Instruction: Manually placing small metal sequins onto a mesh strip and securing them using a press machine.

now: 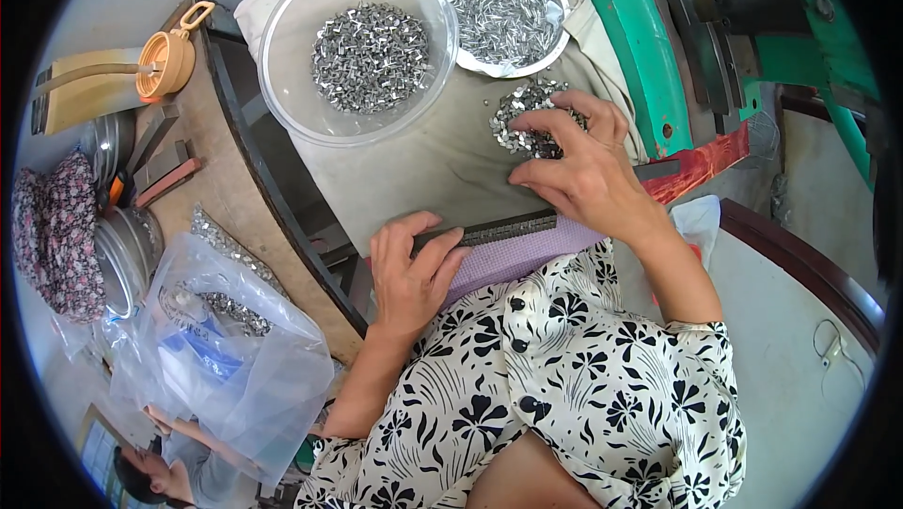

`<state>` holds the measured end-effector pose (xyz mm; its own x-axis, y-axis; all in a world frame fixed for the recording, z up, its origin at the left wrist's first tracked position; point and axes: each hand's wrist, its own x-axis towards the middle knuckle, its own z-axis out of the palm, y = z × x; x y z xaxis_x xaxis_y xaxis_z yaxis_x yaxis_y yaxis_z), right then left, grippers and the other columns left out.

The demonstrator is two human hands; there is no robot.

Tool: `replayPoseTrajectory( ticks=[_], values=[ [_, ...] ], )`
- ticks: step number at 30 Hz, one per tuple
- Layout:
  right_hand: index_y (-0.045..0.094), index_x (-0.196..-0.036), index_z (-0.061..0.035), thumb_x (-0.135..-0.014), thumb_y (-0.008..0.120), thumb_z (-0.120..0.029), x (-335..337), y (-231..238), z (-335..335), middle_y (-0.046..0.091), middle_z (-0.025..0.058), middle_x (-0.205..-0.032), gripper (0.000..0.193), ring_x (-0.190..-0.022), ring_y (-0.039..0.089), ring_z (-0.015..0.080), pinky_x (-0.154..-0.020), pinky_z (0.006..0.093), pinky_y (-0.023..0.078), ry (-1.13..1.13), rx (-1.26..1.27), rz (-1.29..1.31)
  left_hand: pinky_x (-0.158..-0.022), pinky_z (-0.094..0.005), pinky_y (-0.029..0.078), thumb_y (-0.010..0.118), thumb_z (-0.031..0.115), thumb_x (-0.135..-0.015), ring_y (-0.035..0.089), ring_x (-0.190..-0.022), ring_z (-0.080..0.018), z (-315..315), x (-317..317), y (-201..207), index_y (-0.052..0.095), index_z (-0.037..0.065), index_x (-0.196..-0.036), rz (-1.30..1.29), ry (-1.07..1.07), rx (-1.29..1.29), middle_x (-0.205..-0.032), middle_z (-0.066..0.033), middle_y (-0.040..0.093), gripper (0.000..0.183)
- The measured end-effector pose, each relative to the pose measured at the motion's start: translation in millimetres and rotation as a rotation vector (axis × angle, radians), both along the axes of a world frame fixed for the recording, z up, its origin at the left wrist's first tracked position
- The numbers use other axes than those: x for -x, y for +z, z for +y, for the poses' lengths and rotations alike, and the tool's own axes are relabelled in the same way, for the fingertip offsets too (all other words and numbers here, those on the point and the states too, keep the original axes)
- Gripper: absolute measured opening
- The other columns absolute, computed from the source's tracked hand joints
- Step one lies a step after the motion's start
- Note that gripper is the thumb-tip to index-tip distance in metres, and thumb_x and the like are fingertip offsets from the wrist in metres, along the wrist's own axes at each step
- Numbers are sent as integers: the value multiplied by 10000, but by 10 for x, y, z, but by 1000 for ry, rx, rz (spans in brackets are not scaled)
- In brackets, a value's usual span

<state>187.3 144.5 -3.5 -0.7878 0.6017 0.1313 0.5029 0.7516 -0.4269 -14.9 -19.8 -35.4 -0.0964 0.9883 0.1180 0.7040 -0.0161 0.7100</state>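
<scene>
My left hand [409,269] lies at the left end of a long dark bar [513,227], its fingers on both sides of that end. A row of small metal pieces lines the bar, which sits along the front of the cloth-covered surface. My right hand [588,166] reaches over a loose pile of small shiny metal pieces [517,119]. Its fingers are curved and spread, with the thumb apart from them. Some fingertips touch the pile; whether a piece is between them cannot be seen. A purple textured cloth [517,250] lies just in front of the bar.
A clear plastic tub [282,100] of short metal pieces and a white bowl [562,34] of thin metal pins stand at the back. Green machinery [625,48] borders the right. At left are a wooden table [221,166], a plastic bag [273,368] and another person [202,467].
</scene>
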Motion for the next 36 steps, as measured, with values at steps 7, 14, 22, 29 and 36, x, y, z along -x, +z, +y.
replayPoseTrajectory(
  ticks=[7,14,22,29,36],
  values=[
    [683,-783,-171,-684,799,-163,35,35,-4,611,-33,-1208,153,-1215,480,302,-969,458,328,26,-80,-73,-816,-389,423,833,152,-693,587,-973,-275,-20,-5,-15,735,119,-998,37,-9,-1,-1096,-87,614,321],
    [730,-785,-166,-701,806,-192,-29,61,3,632,-43,-1167,116,-1215,484,302,-957,459,329,22,8,-15,-819,-388,425,835,141,-689,591,-974,-276,-16,-15,-12,738,116,-996,36,-1,-35,-1097,-92,616,323],
    [699,-721,-129,-676,777,-143,-56,-2,-26,628,-25,-1138,91,-1239,477,269,-1020,446,282,3,19,22,-830,-384,427,833,132,-692,596,-982,-270,-6,-13,-7,735,108,-997,21,5,-4,-1091,-94,620,321],
    [688,-743,-138,-692,776,-150,-87,88,-175,625,-32,-1158,102,-1225,473,286,-1011,454,285,-37,52,66,-833,-389,426,827,133,-699,593,-977,-273,7,-8,6,723,96,-993,22,15,-16,-1089,-93,618,314],
    [687,-755,-123,-705,731,-145,-66,44,-460,624,-29,-1181,70,-1230,459,264,-989,440,305,25,24,54,-836,-396,428,824,119,-697,592,-976,-283,21,8,25,698,76,-1005,1,-12,15,-1083,-97,614,336]
  ],
)
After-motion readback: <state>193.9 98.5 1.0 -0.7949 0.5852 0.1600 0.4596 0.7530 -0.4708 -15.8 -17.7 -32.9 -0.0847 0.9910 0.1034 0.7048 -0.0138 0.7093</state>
